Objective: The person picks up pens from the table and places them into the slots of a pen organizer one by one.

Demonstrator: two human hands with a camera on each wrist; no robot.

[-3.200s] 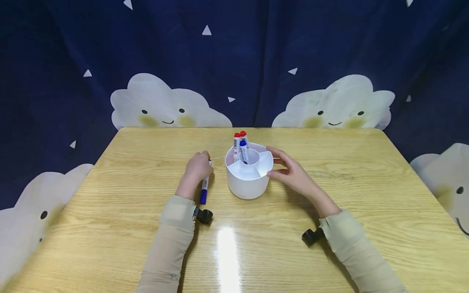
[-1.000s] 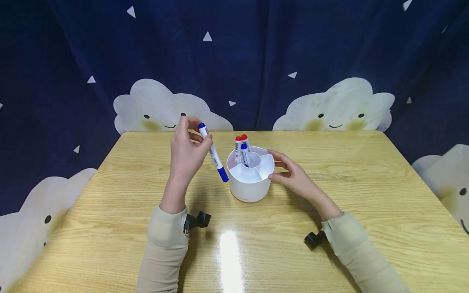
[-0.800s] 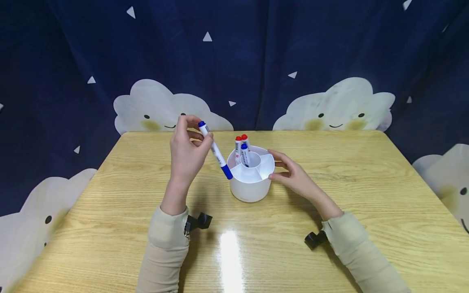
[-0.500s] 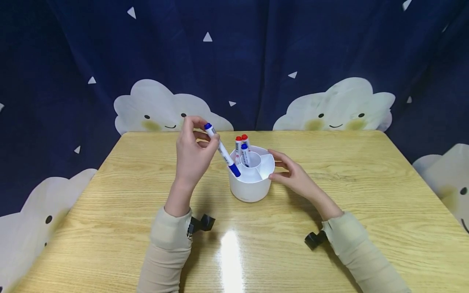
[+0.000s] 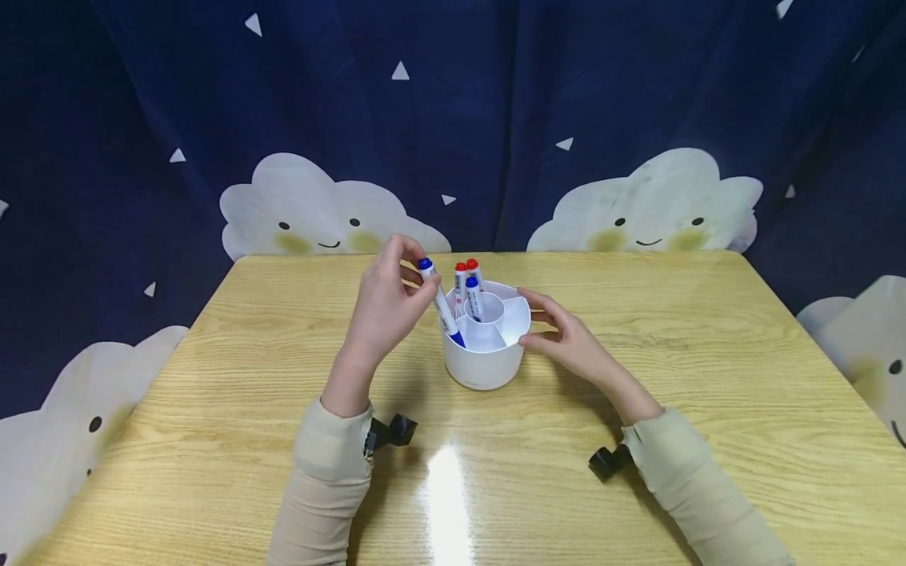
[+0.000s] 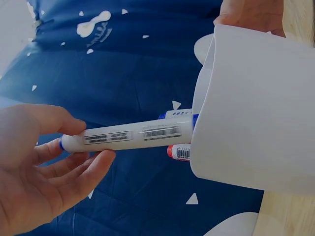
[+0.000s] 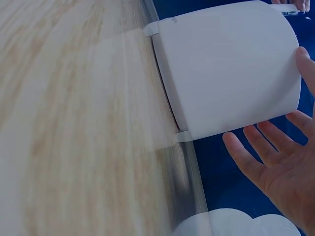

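My left hand pinches a white marker with blue ends near its top, between thumb and fingers. The marker leans, and its lower blue cap is inside the front-left compartment of a round white pen holder. In the left wrist view that cap is mostly hidden behind the holder's rim. My right hand grips the holder's right side, thumb at the rim and fingers round the back. Two red-capped markers stand in the rear-left compartment. Another blue-capped marker stands in the central cup.
The holder stands on a light wooden table. Behind the far edge hangs a dark blue curtain with clouds and triangles. A black wrist camera juts from the left sleeve, another wrist camera from the right.
My left hand picked the marker up from the table left of the holder, brought it right, and lowered its end past the rim. The right hand has stayed at the holder.
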